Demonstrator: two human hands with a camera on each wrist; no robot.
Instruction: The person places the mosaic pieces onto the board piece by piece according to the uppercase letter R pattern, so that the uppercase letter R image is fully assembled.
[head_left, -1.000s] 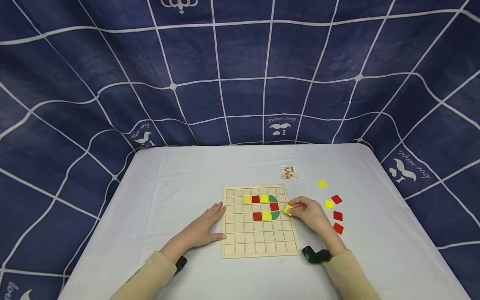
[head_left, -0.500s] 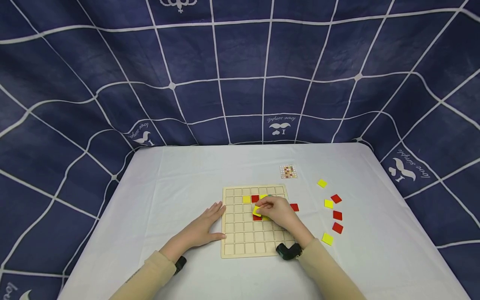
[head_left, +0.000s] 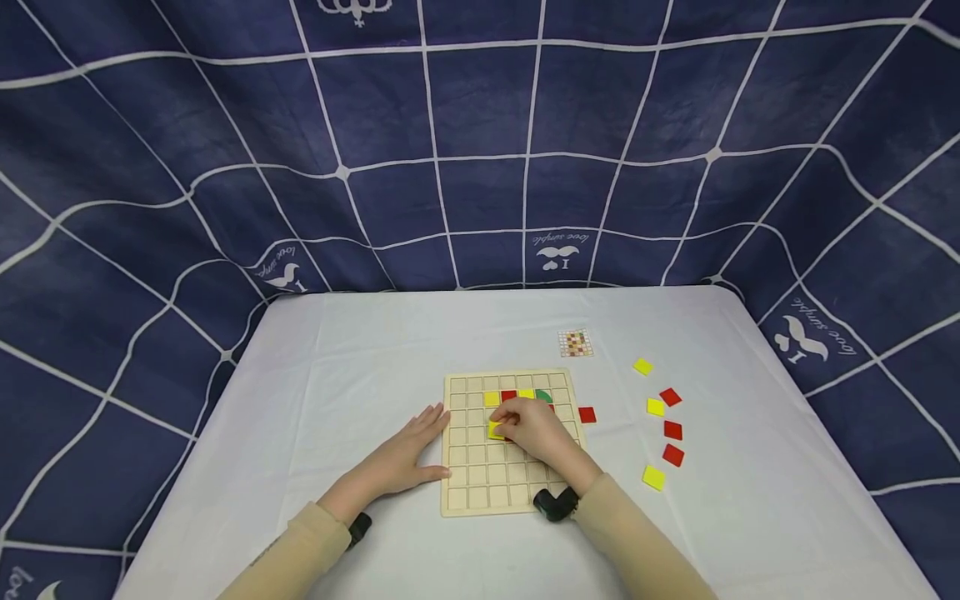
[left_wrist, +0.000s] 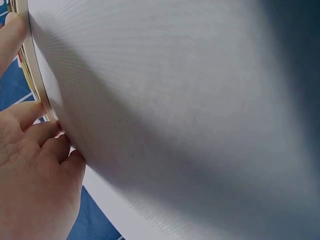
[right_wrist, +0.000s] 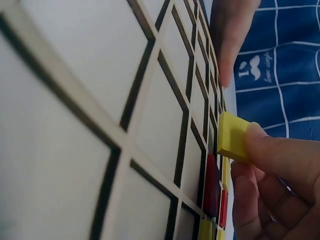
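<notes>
A wooden grid board (head_left: pixel 477 477) lies on the white table, with yellow, red and green tiles set in its upper cells. Between thumb and fingers, my right hand (head_left: pixel 536 432) pinches a yellow square tile (head_left: pixel 494 431) over the left-middle part of the grid. In the right wrist view this yellow tile (right_wrist: pixel 232 136) is tilted at the board's surface, beside a red tile (right_wrist: pixel 211 187). My right hand hides some of the set tiles in the head view. Outstretched fingers and thumb of my left hand (head_left: pixel 401 454) touch the board's left edge.
Right of the board lies a lone red tile (head_left: pixel 587 415). Farther right are several loose red and yellow tiles, such as a yellow one (head_left: pixel 654 477). A small patterned card (head_left: pixel 575 343) lies behind the board. A dark blue curtain (head_left: pixel 480 125) surrounds the table.
My right hand has carried the yellow tile leftward from the board's right edge to the left-middle cells. The red tile right of the board has come into view. My left hand stays put.
</notes>
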